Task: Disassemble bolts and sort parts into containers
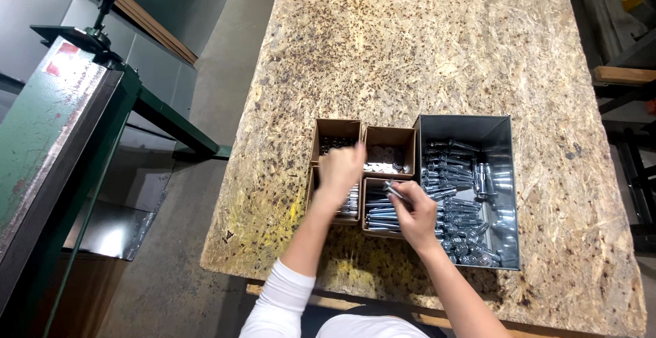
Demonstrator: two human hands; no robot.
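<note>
My left hand [339, 169] hovers with curled fingers over the cardboard boxes, between the far left box [333, 135] of small dark parts and the far right box [391, 148] of washers; whether it holds a small part is hidden. My right hand [414, 208] grips a silver bolt [394, 190] above the near right cardboard box [380, 216] of long bolts. A near left box [349, 205] of bolts lies under my left wrist. Beside the boxes stands a grey metal bin [502, 174] with several assembled bolts.
The boxes rest on a chipboard worktable [437, 51] near its front edge. A green metal machine [61, 119] with a black handle stands to the left over a concrete floor. Dark shelving with wood lies at the far right.
</note>
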